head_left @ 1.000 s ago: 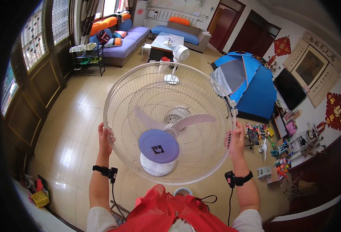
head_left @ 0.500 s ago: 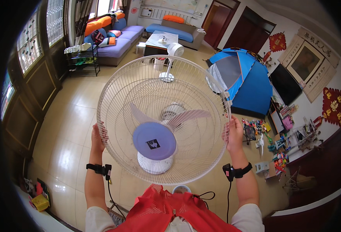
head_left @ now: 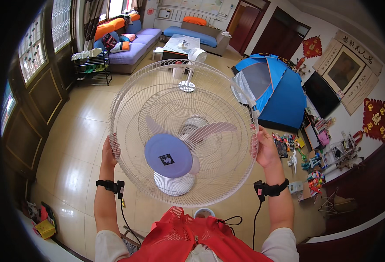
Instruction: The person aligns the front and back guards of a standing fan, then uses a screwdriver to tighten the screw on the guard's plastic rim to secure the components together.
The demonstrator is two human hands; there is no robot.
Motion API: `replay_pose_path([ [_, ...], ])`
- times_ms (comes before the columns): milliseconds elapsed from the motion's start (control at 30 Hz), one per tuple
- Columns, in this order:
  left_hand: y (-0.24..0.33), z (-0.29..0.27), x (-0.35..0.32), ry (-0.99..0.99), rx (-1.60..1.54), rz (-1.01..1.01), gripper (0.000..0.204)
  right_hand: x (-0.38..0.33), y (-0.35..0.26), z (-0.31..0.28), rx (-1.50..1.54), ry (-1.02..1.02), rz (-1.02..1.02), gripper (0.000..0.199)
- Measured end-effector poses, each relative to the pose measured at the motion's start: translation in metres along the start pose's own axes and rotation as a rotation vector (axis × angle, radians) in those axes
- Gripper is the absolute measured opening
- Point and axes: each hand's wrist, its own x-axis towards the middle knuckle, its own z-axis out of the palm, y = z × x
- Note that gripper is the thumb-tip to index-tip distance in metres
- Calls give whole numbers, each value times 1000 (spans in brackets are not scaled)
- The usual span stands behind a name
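One large, round, white-wire fan grille [head_left: 210, 168] with violet centre disc [head_left: 168, 155], held in front of pale translucent blades [head_left: 215, 131]. We grasp its opposite sides with left hand [head_left: 109, 153] and right hand [head_left: 267, 149], both half-curled (for even support, we judge).

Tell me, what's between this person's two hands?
In the head view, a wire cage spans from the left hand to the right hand, with a purple disc and pale blades also between them.

Lettered in dark characters on wall banner [head_left: 359, 51] right of blue tent [head_left: 284, 94], marked in gold on red hanging [head_left: 375, 120] farther right, emblem-stamped on purple fan hub [head_left: 168, 153] left of tent.
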Motion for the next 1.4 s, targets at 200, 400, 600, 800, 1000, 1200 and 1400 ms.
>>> replay_pose_path([
  [200, -14, -9, 10, 124, -52, 1, 28, -6, -4, 19, -10, -60, -1, 43],
  [400, -19, -18, 8, 99, -25, -44, 27, -6, -10, 20, -14, -166, 53, 48],
  [600, -27, -33, 12, 123, -26, -77, 29, -4, -15, 25, -38, -220, 125, 38],
  [800, -38, -53, 16, 0, -38, -144, 30, -4, -17, 40, -85, -212, 146, 22],
  [1000, -58, -80, -2, 12, 31, -192, 32, -2, -5, 97, -147, -275, 149, 27],
  [1200, -9, -129, -52, 510, 651, -3, 46, -5, 33, 149, -269, -469, 288, 17],
  [1400, 117, 39, -96, -53, 1157, 647, 63, -9, 69, 168, -537, -640, 329, 13],
])
